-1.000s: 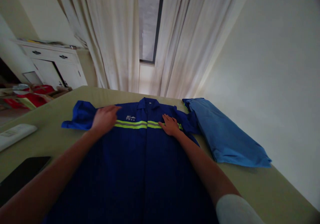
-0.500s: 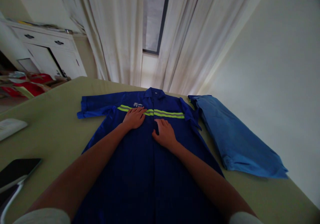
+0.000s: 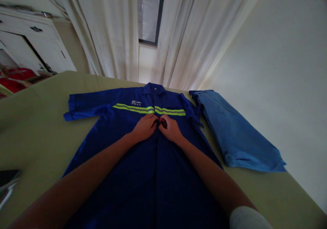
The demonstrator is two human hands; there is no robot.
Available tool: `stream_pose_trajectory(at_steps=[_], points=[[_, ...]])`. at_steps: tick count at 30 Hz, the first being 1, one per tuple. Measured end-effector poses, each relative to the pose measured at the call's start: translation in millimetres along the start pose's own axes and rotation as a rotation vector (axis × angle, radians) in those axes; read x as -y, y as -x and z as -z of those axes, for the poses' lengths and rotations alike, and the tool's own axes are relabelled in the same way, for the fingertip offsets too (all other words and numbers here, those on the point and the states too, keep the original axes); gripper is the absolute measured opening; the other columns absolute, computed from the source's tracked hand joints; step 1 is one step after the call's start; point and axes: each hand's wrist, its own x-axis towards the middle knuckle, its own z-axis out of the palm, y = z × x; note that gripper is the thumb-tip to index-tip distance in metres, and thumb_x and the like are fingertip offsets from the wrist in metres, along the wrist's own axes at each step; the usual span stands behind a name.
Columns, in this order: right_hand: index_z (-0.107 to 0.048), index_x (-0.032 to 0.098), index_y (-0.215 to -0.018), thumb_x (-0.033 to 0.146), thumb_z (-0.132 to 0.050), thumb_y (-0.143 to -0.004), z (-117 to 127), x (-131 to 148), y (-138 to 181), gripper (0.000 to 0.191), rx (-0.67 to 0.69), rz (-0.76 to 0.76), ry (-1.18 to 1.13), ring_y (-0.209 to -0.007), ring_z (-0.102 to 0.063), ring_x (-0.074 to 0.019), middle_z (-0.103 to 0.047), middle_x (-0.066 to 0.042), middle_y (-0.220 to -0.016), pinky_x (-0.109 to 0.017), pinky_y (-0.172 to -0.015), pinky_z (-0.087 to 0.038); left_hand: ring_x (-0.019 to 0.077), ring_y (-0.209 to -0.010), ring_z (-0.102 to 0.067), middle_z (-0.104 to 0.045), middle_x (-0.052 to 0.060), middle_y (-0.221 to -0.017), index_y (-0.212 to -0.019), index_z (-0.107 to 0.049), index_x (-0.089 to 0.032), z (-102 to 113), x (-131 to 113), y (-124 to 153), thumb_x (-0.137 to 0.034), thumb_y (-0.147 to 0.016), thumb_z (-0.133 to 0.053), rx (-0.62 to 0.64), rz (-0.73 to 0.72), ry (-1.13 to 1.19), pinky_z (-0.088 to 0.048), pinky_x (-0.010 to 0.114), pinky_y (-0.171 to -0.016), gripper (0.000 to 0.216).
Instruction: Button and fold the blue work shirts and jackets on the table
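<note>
A dark blue work shirt (image 3: 133,174) lies spread front side up, its collar at the far end, with yellow-green reflective stripes across the chest and a small white logo. At the front opening, just below the stripes, my left hand (image 3: 146,127) has its fingers curled closed on the cloth edge. Facing it, my right hand (image 3: 170,128) pinches the shirt's opening with thumb and fingers together. The fingertips of both hands nearly meet, and whatever small part lies between them is hidden. One sleeve stretches out to the left; the right sleeve is bent downward.
Folded light blue trousers (image 3: 240,133) lie to the right on the green-covered surface (image 3: 38,140), near the white wall. A dark phone (image 3: 9,177) with a white cable sits at the left edge. Curtains (image 3: 112,35) and a white cabinet (image 3: 33,42) stand beyond.
My left hand has moved right off the chest stripe to the front opening. My right hand has closed its fingers there. The view has shifted slightly to the right.
</note>
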Motion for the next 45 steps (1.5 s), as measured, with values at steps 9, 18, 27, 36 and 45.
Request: stream_pose_trajectory(at_steps=[9, 18, 27, 36, 45], points=[[-0.069, 0.019, -0.089, 0.035, -0.066, -0.092, -1, 1, -3, 0.017, 0.035, -0.057, 0.147, -0.077, -0.058, -0.0152, -0.063, -0.004, -0.097, -0.026, -0.07, -0.042, 0.0211, -0.098, -0.071, -0.076, 0.006, -0.11, -0.114, -0.066, -0.021, -4, 8, -2, -0.016, -0.088, -0.057, -0.041, 0.147, 0.327, -0.055, 0.037, -0.095, 0.028], [-0.067, 0.018, -0.092, 0.027, -0.059, -0.096, -2, 0, -4, 0.012, 0.009, -0.044, 0.094, -0.08, -0.058, -0.0152, -0.062, -0.004, -0.098, -0.026, -0.075, -0.045, 0.027, -0.104, -0.063, -0.068, 0.011, -0.104, -0.104, -0.063, -0.02, -12, -9, 0, -0.025, -0.099, -0.047, -0.083, 0.149, -0.078, -0.049, 0.042, -0.098, 0.018], [-0.068, 0.022, -0.101, 0.039, -0.055, -0.099, 1, 24, 1, 0.022, 0.092, -0.165, 0.436, -0.091, -0.065, -0.0226, -0.062, -0.008, -0.113, -0.034, -0.079, -0.049, 0.0254, -0.098, -0.066, -0.071, 0.008, -0.098, -0.097, -0.063, -0.02, -9, 0, 0, -0.024, -0.097, -0.053, -0.079, 0.131, 0.086, -0.051, 0.04, -0.092, 0.012], [-0.067, 0.024, -0.102, 0.032, -0.055, -0.095, -2, 23, 1, 0.016, 0.063, -0.139, 0.452, -0.089, -0.063, -0.0212, -0.061, -0.007, -0.112, -0.031, -0.074, -0.047, 0.0244, -0.098, -0.065, -0.072, 0.007, -0.099, -0.101, -0.069, -0.02, -2, -7, 3, -0.024, -0.096, -0.054, -0.117, 0.131, 0.066, -0.05, 0.039, -0.095, 0.016], [-0.064, 0.022, -0.085, 0.027, -0.059, -0.087, -2, 13, -2, 0.008, 0.005, -0.045, 0.3, -0.079, -0.056, -0.0168, -0.063, -0.002, -0.095, -0.026, -0.071, -0.041, 0.0271, -0.105, -0.064, -0.07, 0.01, -0.106, -0.107, -0.071, -0.019, -7, -2, 1, -0.023, -0.101, -0.046, -0.02, 0.076, -0.06, -0.048, 0.04, -0.093, 0.026]])
